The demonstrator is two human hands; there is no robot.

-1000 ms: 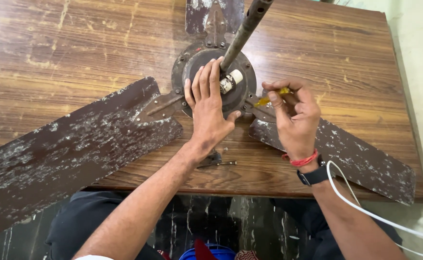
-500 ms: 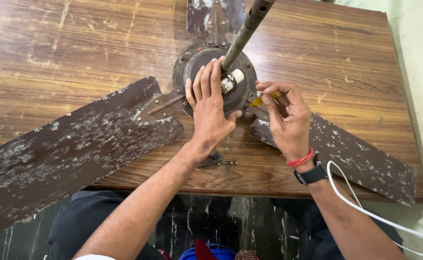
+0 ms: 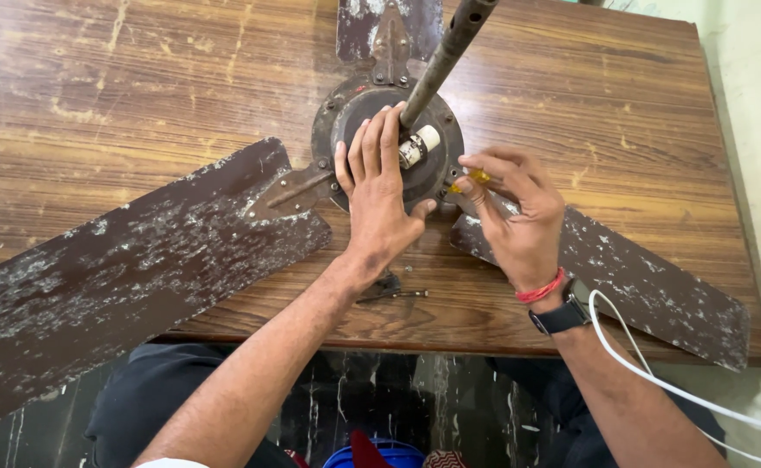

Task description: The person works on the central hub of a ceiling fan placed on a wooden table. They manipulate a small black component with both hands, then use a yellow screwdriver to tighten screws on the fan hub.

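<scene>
Yellow screwdriver point(image 3: 477, 178) lower in right hand point(image 3: 519, 217)

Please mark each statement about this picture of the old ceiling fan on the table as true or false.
1. The left hand lies flat on the fan motor. True.
2. The right hand is empty. False: it pinches a small yellow tool.
3. The fan lies on the floor. False: it lies on a wooden table.
4. The right wrist wears a red band. True.
</scene>
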